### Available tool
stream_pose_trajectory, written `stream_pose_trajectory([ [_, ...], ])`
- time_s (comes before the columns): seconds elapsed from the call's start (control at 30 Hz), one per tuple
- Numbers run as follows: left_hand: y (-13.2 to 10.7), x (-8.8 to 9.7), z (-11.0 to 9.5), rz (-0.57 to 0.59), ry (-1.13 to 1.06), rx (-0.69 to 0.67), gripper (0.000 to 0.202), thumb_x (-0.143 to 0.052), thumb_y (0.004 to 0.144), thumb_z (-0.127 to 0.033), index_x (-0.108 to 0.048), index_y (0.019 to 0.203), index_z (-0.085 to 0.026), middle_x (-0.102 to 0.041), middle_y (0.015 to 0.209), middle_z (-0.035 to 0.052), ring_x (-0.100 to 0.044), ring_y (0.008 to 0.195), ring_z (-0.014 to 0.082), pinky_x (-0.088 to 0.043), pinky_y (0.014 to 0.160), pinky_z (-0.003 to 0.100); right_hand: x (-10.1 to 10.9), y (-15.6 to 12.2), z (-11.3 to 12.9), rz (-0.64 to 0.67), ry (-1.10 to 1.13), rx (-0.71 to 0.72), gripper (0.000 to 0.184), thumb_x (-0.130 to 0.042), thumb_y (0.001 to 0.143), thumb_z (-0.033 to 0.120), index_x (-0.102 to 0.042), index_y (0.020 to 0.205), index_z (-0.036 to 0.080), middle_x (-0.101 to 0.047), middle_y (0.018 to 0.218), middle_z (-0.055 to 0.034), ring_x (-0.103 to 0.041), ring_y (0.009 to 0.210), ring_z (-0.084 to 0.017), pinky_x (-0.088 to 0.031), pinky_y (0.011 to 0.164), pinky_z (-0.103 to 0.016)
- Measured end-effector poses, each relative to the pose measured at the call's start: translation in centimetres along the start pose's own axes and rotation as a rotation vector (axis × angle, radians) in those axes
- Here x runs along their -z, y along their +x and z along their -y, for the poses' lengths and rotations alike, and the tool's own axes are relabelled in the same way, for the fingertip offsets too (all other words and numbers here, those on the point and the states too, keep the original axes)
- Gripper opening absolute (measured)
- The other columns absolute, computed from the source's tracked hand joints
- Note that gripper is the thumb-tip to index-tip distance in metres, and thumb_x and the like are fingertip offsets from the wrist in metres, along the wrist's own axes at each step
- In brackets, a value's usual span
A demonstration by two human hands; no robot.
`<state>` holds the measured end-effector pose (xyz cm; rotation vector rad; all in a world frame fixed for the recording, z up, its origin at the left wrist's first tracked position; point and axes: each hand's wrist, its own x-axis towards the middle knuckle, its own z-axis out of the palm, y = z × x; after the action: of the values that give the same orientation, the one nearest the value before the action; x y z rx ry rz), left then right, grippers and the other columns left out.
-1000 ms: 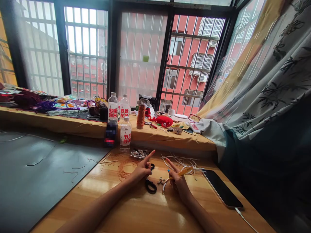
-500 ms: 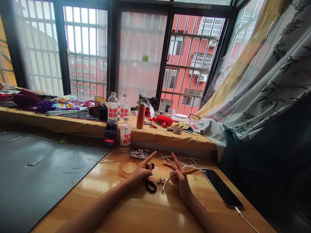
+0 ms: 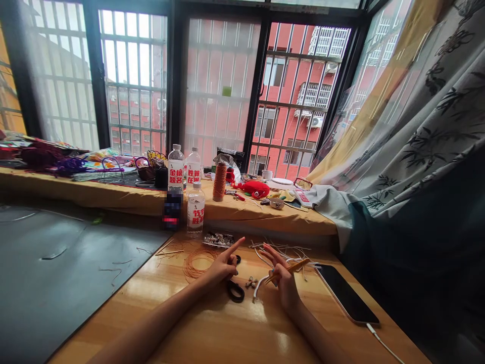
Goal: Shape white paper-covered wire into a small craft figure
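Right hand (image 3: 287,284) grips tweezers (image 3: 299,265); light, even pressure should keep them aligned. Left hand (image 3: 221,266): index extended, cannot tell if gripping anything.

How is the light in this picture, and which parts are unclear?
Head view: sky through the window nearly white, pale glare on the wooden table; head view, right: dark cloth loses detail; head view: dark item beside the front bottle pixelated.
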<state>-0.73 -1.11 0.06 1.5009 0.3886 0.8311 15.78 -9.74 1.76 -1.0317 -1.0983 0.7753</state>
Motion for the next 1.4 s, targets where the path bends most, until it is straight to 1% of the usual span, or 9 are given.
stream_pose_trajectory([
  [0.13, 0.0, -0.1, -0.1, 0.010, -0.001, 0.013, 0.086, -0.043, 0.052, 0.000, -0.019, 0.129, -0.028, -0.033, 0.052, -0.0094, -0.025, 0.038, 0.0018, -0.020, 0.035, 0.013, 0.0, 0.0, 0.0, 0.016, 0.043, -0.035, 0.054, -0.037, 0.056, 0.013, -0.055, 0.106, 0.021, -0.051, 0.116, -0.0046, -0.045, 0.102, -0.019, -0.027, 0.039, -0.016],
  [0.4, -0.1, -0.1, -0.2, 0.005, 0.064, -0.002, 0.086, -0.042, 0.051, 0.000, -0.019, 0.129, -0.027, -0.031, 0.052, -0.0089, -0.024, 0.039, 0.0030, -0.020, 0.036, 0.014, 0.1, -0.1, -0.2, -0.002, 0.066, -0.089, 0.051, -0.038, 0.057, 0.014, -0.056, 0.104, 0.022, -0.053, 0.114, -0.0052, -0.054, 0.078, -0.015, -0.026, 0.039, -0.018],
  [0.6, 0.1, 0.0, -0.1, -0.006, 0.298, -0.075, 0.076, -0.040, 0.052, 0.001, -0.035, 0.123, -0.026, -0.031, 0.053, -0.0077, -0.027, 0.046, 0.0045, -0.022, 0.044, 0.015, -0.1, 0.1, -0.1, 0.023, 0.033, -0.069, 0.046, -0.039, 0.056, 0.015, -0.060, 0.096, 0.020, -0.053, 0.113, -0.0058, -0.053, 0.078, -0.016, -0.027, 0.040, -0.019],
  [0.73, -0.1, -0.2, -0.4, -0.035, 0.579, -0.131, 0.056, -0.037, 0.054, 0.001, -0.058, 0.101, -0.021, -0.040, 0.057, -0.0051, -0.035, 0.054, 0.0069, -0.028, 0.052, 0.017, -0.2, 0.0, -0.1, 0.005, -0.008, -0.139, 0.030, -0.040, 0.054, 0.015, -0.063, 0.072, 0.016, -0.063, 0.080, -0.0063, -0.051, 0.058, -0.012, -0.027, 0.040, -0.019],
  [0.83, -0.4, -0.5, -0.4, -0.012, 0.752, -0.199, 0.038, -0.034, 0.059, -0.001, -0.065, 0.075, -0.016, -0.048, 0.065, -0.0008, -0.044, 0.062, 0.0097, -0.032, 0.058, 0.019, -0.2, 0.0, -0.2, -0.019, -0.004, -0.145, 0.016, -0.041, 0.054, 0.015, -0.056, 0.051, 0.016, -0.054, 0.052, -0.0006, -0.043, 0.044, -0.008, -0.029, 0.041, -0.020],
  [0.97, -0.9, -1.0, -0.7, 0.011, 0.927, -0.275, 0.031, -0.037, 0.068, -0.006, -0.062, 0.082, -0.019, -0.052, 0.073, 0.0006, -0.047, 0.067, 0.0107, -0.034, 0.061, 0.020, -0.1, 0.0, -0.2, -0.078, 0.026, -0.106, 0.010, -0.045, 0.057, 0.017, -0.055, 0.055, 0.017, -0.051, 0.053, 0.0007, -0.043, 0.047, -0.010, -0.029, 0.040, -0.019],
  [1.1, -1.4, -1.6, -1.2, 0.116, 1.085, -0.386, 0.023, -0.047, 0.071, -0.015, -0.060, 0.088, -0.023, -0.052, 0.084, 0.0022, -0.046, 0.078, 0.0136, -0.035, 0.070, 0.023, 0.0, 0.2, -0.3, -0.086, 0.155, -0.101, 0.023, -0.044, 0.066, 0.034, -0.057, 0.078, 0.020, -0.058, 0.078, -0.0032, -0.052, 0.062, -0.014, -0.033, 0.040, -0.020],
  [1.3, -1.2, -1.8, -0.9, 0.186, 1.146, -0.400, 0.015, -0.050, 0.072, -0.016, -0.060, 0.081, -0.021, -0.056, 0.081, 0.0023, -0.044, 0.082, 0.0143, -0.034, 0.074, 0.024, 0.0, 0.5, -1.0, 0.027, 0.185, -0.297, 0.050, -0.029, 0.070, 0.057, -0.057, 0.074, 0.016, -0.047, 0.040, 0.0020, -0.035, 0.031, -0.008, -0.025, 0.034, -0.020],
  [1.4, -1.1, -1.7, -0.7, 0.137, 1.159, -0.360, 0.011, -0.050, 0.072, -0.015, -0.058, 0.078, -0.019, -0.056, 0.079, 0.0019, -0.045, 0.080, 0.0138, -0.034, 0.071, 0.024, 0.0, 0.6, -1.2, 0.000, 0.133, -0.307, 0.047, -0.033, 0.071, 0.056, -0.056, 0.073, 0.015, -0.049, 0.043, 0.0022, -0.037, 0.032, -0.007, -0.025, 0.035, -0.019],
])
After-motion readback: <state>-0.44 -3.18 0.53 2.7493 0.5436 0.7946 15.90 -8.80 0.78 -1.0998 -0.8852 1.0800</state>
